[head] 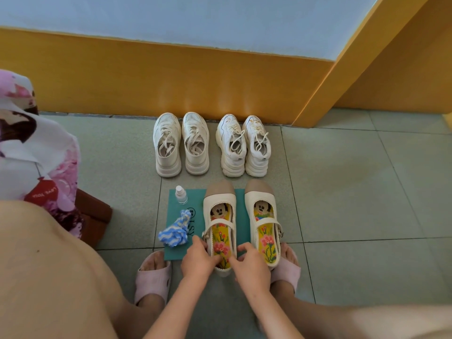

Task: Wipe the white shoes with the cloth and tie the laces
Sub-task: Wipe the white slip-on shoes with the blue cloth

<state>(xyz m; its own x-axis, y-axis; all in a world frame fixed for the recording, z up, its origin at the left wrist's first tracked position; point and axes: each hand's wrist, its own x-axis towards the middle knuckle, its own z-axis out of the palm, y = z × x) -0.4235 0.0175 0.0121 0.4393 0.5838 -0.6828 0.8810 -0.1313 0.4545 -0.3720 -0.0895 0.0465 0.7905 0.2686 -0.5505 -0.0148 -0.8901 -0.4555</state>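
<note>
A spray bottle (181, 195) stands on a teal mat (195, 199) on the tiled floor (354, 192), with pink slippers (151, 277) near it, floral fabric (36, 155) on the left and a yellow wall (171, 77) behind.

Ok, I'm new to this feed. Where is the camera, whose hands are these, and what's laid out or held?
There is no machine here. A person works with bare hands, and the single picture comes from a camera worn on their head, looking down at a tiled floor. The arms at the bottom of the picture are therefore the wearer's own.

The left hand and right hand both hold the heel end of a cream strap shoe, which stands on a teal mat. Its twin stands at the mat's right edge.

Also on the mat are a blue-and-white cloth, which nobody is touching, and a small clear bottle.

Further off, by the wall, stand two pairs of laced white sneakers, a left pair and a right pair.
</note>
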